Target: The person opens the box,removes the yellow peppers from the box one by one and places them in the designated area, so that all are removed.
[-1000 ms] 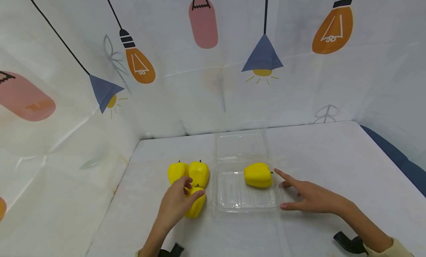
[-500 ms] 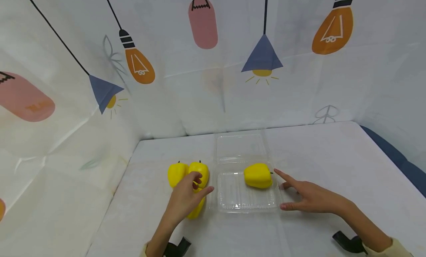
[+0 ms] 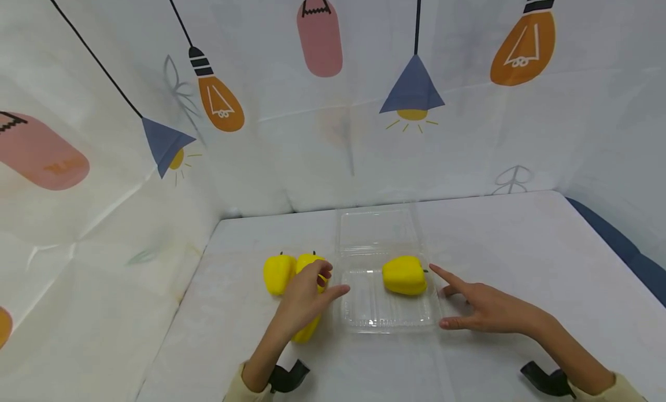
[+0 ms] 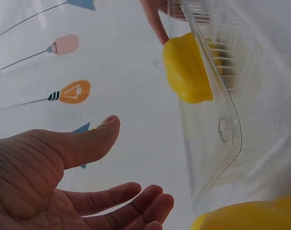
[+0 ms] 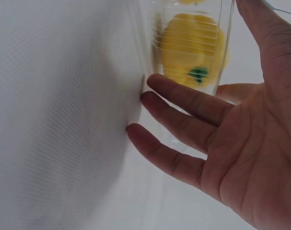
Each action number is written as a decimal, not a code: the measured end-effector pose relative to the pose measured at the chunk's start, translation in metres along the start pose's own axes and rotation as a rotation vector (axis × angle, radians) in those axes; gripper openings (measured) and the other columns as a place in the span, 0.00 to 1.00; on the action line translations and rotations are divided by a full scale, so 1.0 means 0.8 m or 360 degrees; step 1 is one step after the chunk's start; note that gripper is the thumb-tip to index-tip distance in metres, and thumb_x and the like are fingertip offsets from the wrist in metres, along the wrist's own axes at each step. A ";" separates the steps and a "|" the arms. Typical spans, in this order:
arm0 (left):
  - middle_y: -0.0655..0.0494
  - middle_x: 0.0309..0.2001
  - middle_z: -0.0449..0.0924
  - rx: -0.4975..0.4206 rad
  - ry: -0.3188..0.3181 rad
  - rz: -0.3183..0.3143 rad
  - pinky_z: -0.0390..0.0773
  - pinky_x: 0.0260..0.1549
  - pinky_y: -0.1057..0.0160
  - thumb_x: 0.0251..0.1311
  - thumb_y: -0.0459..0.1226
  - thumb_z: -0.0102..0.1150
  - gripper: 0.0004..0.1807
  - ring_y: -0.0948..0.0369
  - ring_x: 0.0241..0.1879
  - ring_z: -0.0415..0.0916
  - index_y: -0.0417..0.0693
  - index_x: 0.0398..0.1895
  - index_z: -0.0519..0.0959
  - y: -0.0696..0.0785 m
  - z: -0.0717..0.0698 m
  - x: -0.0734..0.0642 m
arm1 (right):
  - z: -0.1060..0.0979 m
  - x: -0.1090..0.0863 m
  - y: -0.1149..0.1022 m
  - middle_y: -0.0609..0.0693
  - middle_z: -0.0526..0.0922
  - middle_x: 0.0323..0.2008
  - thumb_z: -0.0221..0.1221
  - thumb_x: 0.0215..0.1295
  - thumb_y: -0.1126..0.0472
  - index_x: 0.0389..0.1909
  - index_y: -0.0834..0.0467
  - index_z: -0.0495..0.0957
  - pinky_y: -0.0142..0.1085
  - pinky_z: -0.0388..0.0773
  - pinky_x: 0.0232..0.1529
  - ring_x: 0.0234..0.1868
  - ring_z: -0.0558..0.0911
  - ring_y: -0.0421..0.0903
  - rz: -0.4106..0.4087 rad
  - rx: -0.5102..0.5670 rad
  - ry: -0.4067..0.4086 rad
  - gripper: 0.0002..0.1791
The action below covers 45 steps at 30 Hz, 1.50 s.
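Note:
A yellow bell pepper (image 3: 404, 275) lies on its side in the right part of a clear plastic clamshell box (image 3: 364, 315), its green stem toward the right wall. My left hand (image 3: 303, 301) hovers left of the box, thumb and fingers spread with nothing between them. Beneath and behind it are three more yellow peppers: one at the back left (image 3: 278, 274), one partly covered by the hand (image 3: 306, 262), and a front one (image 3: 308, 331) mostly hidden. At the box's right side is my right hand (image 3: 481, 306), fingers extended, index finger and thumb at the wall.
The box's open lid (image 3: 377, 227) lies flat toward the back of the white-covered table (image 3: 499, 234). Behind the table hangs a white cloth (image 3: 291, 165) printed with lamps and bulbs. A dark blue object (image 3: 614, 234) shows beyond the right table edge.
My left hand has moved right and slightly away from me, from over the front pepper toward the box, with nothing in it. The right hand and the boxed pepper stay where they were.

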<state>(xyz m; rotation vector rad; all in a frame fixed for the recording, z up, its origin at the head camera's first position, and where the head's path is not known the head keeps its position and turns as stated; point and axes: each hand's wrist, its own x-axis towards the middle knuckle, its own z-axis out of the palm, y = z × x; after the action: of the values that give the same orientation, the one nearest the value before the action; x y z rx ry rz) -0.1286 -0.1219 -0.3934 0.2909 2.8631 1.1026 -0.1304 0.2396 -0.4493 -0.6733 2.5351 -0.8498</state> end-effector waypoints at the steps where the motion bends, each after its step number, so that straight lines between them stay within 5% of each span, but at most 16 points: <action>1: 0.57 0.43 0.77 -0.0006 -0.0014 -0.0009 0.77 0.40 0.62 0.50 0.57 0.65 0.31 0.58 0.41 0.74 0.49 0.51 0.74 0.000 0.002 0.001 | 0.000 0.000 0.000 0.56 0.75 0.55 0.62 0.55 0.39 0.74 0.41 0.37 0.61 0.71 0.48 0.54 0.74 0.59 0.0008 0.0001 -0.0003 0.54; 45: 0.54 0.50 0.76 -0.0031 -0.0141 0.0165 0.76 0.39 0.65 0.53 0.55 0.64 0.29 0.56 0.46 0.75 0.49 0.54 0.72 0.031 0.051 0.036 | 0.002 0.000 -0.001 0.52 0.77 0.54 0.62 0.52 0.35 0.74 0.43 0.39 0.60 0.71 0.48 0.52 0.75 0.55 0.0026 -0.0042 0.0028 0.56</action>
<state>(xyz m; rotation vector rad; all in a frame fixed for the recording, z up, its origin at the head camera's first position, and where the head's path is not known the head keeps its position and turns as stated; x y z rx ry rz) -0.1478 -0.0714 -0.4065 0.4793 2.7860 1.1036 -0.1291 0.2383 -0.4499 -0.6551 2.5683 -0.8216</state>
